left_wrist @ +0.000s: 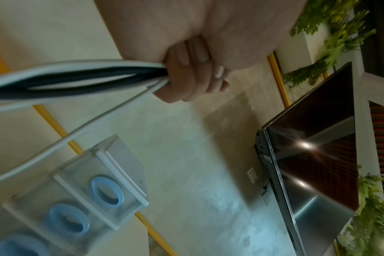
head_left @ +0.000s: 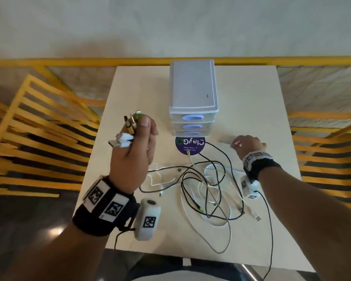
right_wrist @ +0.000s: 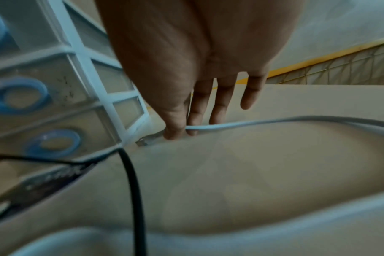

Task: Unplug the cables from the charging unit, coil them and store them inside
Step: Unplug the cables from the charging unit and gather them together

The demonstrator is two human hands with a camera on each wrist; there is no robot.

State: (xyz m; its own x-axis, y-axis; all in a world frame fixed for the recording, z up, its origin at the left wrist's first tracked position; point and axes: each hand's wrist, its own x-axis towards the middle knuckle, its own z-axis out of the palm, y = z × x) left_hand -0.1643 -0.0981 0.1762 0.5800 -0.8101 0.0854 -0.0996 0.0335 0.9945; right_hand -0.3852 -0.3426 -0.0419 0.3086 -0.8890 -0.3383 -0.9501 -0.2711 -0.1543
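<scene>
Head view: the left hand (head_left: pixel 135 151) is fisted round a bundle of cable plugs (head_left: pixel 128 128), raised left of the translucent plastic drawer unit (head_left: pixel 193 98); loose black and white cables (head_left: pixel 207 191) tangle on the smooth table (head_left: pixel 272 118). Left wrist view: curled fingers (left_wrist: pixel 186 76) clamp the cords (left_wrist: pixel 77 78). Right wrist view: the right hand (right_wrist: pixel 186 78) pinches a white cable (right_wrist: pixel 263 123) just beside the drawers (right_wrist: pixel 55 97).

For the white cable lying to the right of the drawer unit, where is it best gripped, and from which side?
Grip it right behind its metal plug, coming from above. The white cable lies flat on the beige table with its end beside the translucent drawer unit, so only the top is free. The right hand already pinches it there.
</scene>
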